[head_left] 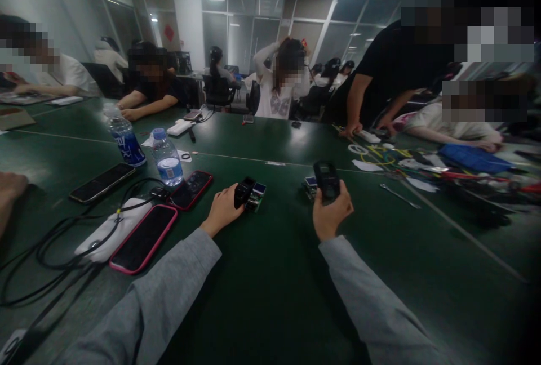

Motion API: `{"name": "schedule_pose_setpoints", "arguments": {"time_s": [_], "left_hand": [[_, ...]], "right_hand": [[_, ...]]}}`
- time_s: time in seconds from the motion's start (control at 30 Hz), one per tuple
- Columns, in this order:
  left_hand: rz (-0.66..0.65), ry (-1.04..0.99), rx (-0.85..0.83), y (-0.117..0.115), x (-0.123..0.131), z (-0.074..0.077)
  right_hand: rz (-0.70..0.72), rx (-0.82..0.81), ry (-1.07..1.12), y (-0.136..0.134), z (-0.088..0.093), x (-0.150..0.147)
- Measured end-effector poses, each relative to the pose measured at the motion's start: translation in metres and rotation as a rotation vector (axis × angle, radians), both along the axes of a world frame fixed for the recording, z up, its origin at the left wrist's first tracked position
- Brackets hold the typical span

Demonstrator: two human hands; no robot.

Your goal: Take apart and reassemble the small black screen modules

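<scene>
My left hand (pixel 223 207) is closed on a small black case (pixel 244 189) low over the green table (pixel 270 252). Touching or just right of that case is a small circuit board with a screen (pixel 256 196). My right hand (pixel 333 212) holds up a black cover with openings (pixel 327 180), thumb and fingers around its lower part. Behind and left of this cover, partly hidden by it, a second small board (pixel 310 185) lies on the table.
Left of my left hand lie a red-edged phone (pixel 192 189), a pink-edged phone (pixel 144 239), a white power bank (pixel 114 228), cables and two bottles (pixel 167 157). A metal tool (pixel 399 196), wires and a blue pouch (pixel 475 158) lie at the right. Several people surround the table.
</scene>
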State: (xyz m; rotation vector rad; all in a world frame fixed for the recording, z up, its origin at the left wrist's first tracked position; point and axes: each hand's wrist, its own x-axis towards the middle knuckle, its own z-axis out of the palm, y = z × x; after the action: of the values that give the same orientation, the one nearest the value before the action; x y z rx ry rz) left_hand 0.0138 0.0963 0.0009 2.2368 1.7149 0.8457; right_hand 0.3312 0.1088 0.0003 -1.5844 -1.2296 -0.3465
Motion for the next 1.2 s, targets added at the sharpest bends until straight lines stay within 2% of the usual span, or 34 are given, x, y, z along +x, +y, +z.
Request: {"name": "schedule_pose_setpoints", "arguments": {"time_s": [0.1,0.2,0.3,0.4,0.53,0.63,0.7,0.77,0.83,0.9,1.0,1.2], "left_hand": [[0.007,0.011,0.003,0.0,0.002,0.0],[0.011,0.026,0.011,-0.001,0.003,0.002],[0.002,0.027,0.005,-0.002,0.002,0.003],[-0.009,0.013,-0.004,0.0,0.001,-0.001],[-0.012,0.041,0.027,0.002,0.0,-0.008],[-0.025,0.089,0.156,-0.002,0.003,-0.007],[-0.093,0.136,0.25,-0.009,0.005,-0.001],[-0.217,0.202,0.28,-0.016,0.008,0.006],[-0.314,0.257,0.262,-0.021,0.01,0.012],[-0.346,0.281,0.234,-0.023,0.013,0.015],[-0.322,0.297,0.214,-0.02,0.019,0.012],[-0.257,0.297,0.224,-0.011,0.034,0.006]], "right_hand": [[0.133,-0.017,-0.17,-0.011,0.0,-0.022],[0.279,-0.186,-0.289,-0.017,-0.008,-0.041],[0.328,-0.396,-0.302,-0.016,-0.018,-0.043],[0.331,-0.5,-0.297,-0.012,-0.026,-0.037],[0.288,-0.467,-0.329,-0.012,-0.026,-0.035],[0.26,-0.375,-0.298,-0.013,-0.018,-0.035],[0.254,-0.297,-0.298,-0.011,-0.013,-0.028],[0.229,-0.242,-0.304,-0.006,-0.011,-0.017],[0.205,-0.262,-0.293,0.0,-0.013,-0.004],[0.218,-0.351,-0.29,0.005,-0.018,0.004],[0.267,-0.458,-0.338,0.008,-0.024,0.006],[0.387,-0.441,-0.389,0.003,-0.019,-0.006]]}}
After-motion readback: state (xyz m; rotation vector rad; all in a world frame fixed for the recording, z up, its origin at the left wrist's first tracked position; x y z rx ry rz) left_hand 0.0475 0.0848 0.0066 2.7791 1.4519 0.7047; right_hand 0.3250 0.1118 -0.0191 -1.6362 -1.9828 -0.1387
